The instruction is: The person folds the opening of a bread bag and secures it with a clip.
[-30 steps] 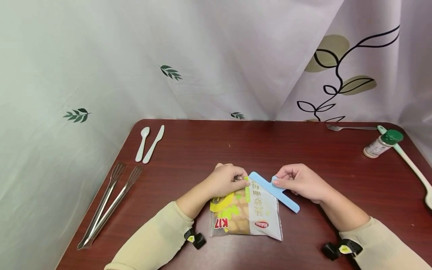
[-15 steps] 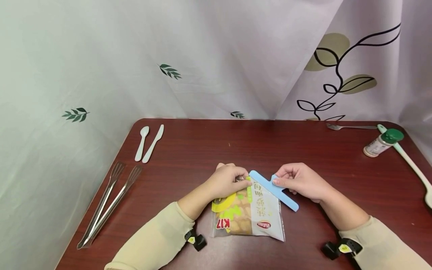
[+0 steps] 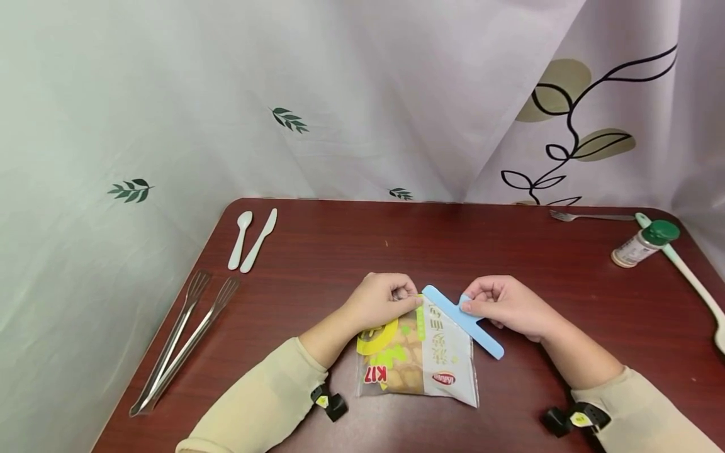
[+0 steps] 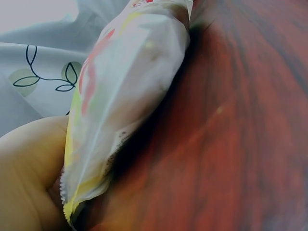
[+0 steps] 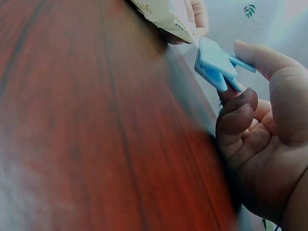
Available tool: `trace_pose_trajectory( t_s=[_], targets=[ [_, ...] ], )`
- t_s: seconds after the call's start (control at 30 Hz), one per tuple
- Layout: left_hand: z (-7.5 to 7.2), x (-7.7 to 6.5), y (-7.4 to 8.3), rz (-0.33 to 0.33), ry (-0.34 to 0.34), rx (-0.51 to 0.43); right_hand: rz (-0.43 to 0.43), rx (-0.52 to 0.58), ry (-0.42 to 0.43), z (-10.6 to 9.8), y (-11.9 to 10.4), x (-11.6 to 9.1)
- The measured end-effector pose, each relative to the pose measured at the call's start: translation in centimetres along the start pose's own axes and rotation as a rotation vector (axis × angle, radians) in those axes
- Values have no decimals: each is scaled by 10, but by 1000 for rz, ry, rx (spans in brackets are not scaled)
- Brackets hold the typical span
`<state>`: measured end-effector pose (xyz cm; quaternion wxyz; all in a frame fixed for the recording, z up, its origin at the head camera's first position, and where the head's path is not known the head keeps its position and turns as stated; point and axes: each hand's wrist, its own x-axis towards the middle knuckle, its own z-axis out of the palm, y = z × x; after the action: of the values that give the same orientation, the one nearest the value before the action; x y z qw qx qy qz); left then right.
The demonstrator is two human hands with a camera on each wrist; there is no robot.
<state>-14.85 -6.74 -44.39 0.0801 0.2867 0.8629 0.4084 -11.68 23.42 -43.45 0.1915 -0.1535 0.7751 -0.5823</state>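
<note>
A snack bag (image 3: 399, 358), clear and yellow on one side and white on the other, lies on the table. My left hand (image 3: 385, 302) pinches its far edge between thumb and fingers. In the left wrist view the plump bag (image 4: 130, 82) slants up beside that hand (image 4: 29, 168). My right hand (image 3: 510, 308) pinches the tab of a light blue bag clip (image 3: 461, 319), whose long bar runs diagonally over the bag's upper right corner. From the right wrist, the clip (image 5: 216, 62) shows between thumb and fingers, its bar close to the bag's corner (image 5: 168, 19).
At the left lie a white spoon (image 3: 240, 240), a white knife (image 3: 259, 241) and metal tongs (image 3: 187, 340). A fork (image 3: 591, 216), a green-capped seasoning bottle (image 3: 640, 245) and a long pale-handled utensil (image 3: 691, 272) are at the far right. A curtain (image 3: 362, 94) hangs behind the table.
The bag has shifted slightly right with the left hand, and the left fingers have resettled on its edge. The right hand and clip are almost where they were.
</note>
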Motion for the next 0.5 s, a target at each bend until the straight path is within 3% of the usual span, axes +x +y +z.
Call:
trace_pose_trajectory(
  t_s=[0.17, 0.5],
  targets=[
    [-1, 0, 0, -34, 28, -7, -20, 3, 3, -1, 5, 1],
    [-1, 0, -3, 11, 33, 21, -22, -37, 36, 2, 5, 1]
  ],
)
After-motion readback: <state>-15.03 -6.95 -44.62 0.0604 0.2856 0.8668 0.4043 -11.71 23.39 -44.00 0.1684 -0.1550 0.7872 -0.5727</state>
